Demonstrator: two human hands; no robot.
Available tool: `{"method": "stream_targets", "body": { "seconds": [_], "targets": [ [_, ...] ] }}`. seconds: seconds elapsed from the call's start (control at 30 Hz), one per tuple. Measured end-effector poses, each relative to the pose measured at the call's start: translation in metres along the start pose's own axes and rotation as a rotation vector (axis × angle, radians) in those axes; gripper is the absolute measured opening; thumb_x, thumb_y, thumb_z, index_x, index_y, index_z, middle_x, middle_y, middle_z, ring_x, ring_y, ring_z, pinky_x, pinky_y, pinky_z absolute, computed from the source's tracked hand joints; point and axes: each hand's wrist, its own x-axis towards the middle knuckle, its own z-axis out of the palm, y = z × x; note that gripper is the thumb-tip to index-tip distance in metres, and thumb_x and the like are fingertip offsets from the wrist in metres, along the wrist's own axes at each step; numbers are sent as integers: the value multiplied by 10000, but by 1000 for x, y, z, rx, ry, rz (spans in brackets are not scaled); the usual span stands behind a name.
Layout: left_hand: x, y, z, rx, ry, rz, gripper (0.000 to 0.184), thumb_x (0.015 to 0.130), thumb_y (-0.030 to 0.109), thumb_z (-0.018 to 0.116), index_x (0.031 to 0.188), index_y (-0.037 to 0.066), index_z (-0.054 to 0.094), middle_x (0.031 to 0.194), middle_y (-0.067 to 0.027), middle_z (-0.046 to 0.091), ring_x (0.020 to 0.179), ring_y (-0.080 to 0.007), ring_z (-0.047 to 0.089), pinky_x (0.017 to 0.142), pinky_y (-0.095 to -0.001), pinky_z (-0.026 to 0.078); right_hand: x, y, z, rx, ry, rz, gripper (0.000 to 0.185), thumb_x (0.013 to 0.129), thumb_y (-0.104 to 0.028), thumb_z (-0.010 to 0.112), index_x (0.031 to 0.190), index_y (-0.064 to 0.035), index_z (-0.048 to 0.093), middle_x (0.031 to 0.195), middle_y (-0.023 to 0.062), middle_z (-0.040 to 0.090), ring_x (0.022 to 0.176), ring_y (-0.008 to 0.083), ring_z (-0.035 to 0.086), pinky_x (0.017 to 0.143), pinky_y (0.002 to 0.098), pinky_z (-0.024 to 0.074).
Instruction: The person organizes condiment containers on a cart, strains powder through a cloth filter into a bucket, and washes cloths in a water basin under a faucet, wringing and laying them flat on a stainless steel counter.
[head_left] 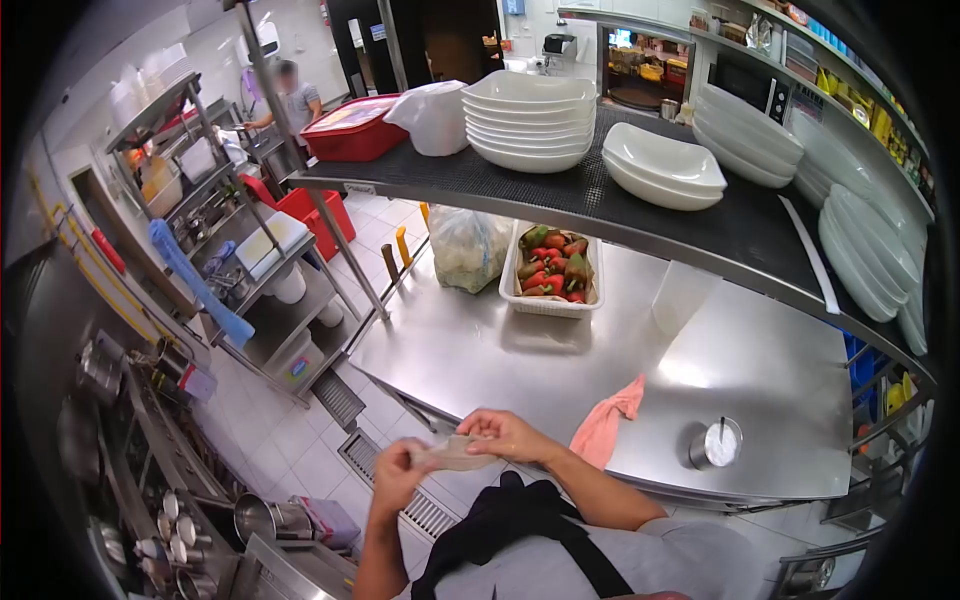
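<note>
A thin, pale, limp item (455, 455) is stretched between my two hands, over the floor beside the steel table (430, 350); what it is I cannot make out. My left hand (398, 470), slightly blurred, pinches its left end. My right hand (495, 436) grips the other end with bent fingers, near the table's front edge. A pink cloth (607, 425) lies on that edge, to the right of my hands. Farther back on the table are a white basket (550, 307) of red and green peppers (545, 283) and a filled clear plastic bag (467, 245).
Above the table runs a shelf (440, 180) with stacked white dishes (528, 125) and a red container (352, 128). A metal cup (716, 443) stands at the table's right. Pots (275, 520) sit lower left. Another person (300, 103) is far back left.
</note>
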Motion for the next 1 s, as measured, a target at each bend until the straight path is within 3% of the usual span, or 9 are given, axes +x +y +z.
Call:
{"method": "stream_targets", "body": {
  "seconds": [0.07, 0.2, 0.33, 0.43, 0.57, 0.67, 0.83, 0.9, 1.0],
  "targets": [
    [22, 0, -33, -65, 132, -45, 151, 899, 101, 742, 889, 63, 596, 842, 1, 621, 758, -97, 577, 703, -272, 490, 27, 12, -19, -390, -64, 178, 174, 894, -131, 770, 984, -38, 652, 924, 7, 650, 814, 70, 569, 747, 237, 463],
    [55, -9, -62, -262, 321, -75, 210, 951, 197, 717, 846, 83, 575, 786, 22, 615, 703, -58, 546, 657, -225, 449, 48, -22, -24, 130, -93, -52, 255, 849, -228, 826, 892, -31, 671, 725, -60, 563, 683, 50, 479, 621, 244, 395],
    [88, -11, -92, 18, 288, -122, 249, 970, 211, 698, 796, 82, 575, 754, 26, 612, 666, -51, 537, 626, -222, 443, 60, -24, -53, -428, 94, 31, 122, 850, -70, 777, 881, -23, 668, 764, -38, 610, 695, 67, 540, 641, 248, 439],
    [118, -29, -133, -30, 270, -91, 269, 978, 237, 687, 792, 72, 586, 750, 25, 615, 666, -53, 530, 619, -223, 432, 48, -42, -56, 9, 178, 37, 104, 860, -70, 765, 863, -36, 666, 828, -13, 638, 766, 92, 582, 701, 258, 473],
    [164, -54, -174, 270, -2, -208, 347, 998, 279, 634, 779, 13, 595, 721, 26, 564, 688, -63, 479, 600, -262, 388, 78, -29, -48, -140, 427, -170, 83, 922, -103, 717, 923, -51, 652, 950, 20, 656, 897, 95, 591, 797, 269, 490],
    [240, -30, -185, 485, -83, -20, 351, 992, 284, 595, 891, -50, 626, 695, -34, 559, 713, -100, 505, 631, -311, 421, 123, -55, -46, -200, 653, -265, 98, 963, -136, 672, 970, -52, 622, 951, 10, 642, 906, 89, 581, 832, 270, 491],
    [335, -2, -207, 264, -128, 306, 239, 998, 110, 569, 1118, -64, 680, 991, -80, 717, 948, -119, 630, 862, -268, 493, 178, -124, -12, -559, 799, -346, 128, 944, -165, 687, 992, -57, 638, 926, -18, 641, 865, 70, 587, 804, 237, 480],
    [345, -4, -211, 24, -202, 264, 190, 994, 48, 557, 1106, -61, 665, 1036, -66, 706, 953, -117, 623, 857, -247, 482, 188, -130, 2, -552, 781, -310, 110, 951, -141, 673, 1001, -49, 639, 968, 3, 663, 899, 81, 596, 840, 242, 479],
    [334, -25, -228, 128, -283, 116, 167, 990, 49, 562, 1070, -27, 687, 986, -56, 701, 920, -102, 602, 831, -248, 474, 200, -96, 18, -529, 809, -249, 140, 928, -132, 692, 1021, -37, 647, 968, 21, 674, 916, 90, 606, 857, 252, 484]
  ]
}}
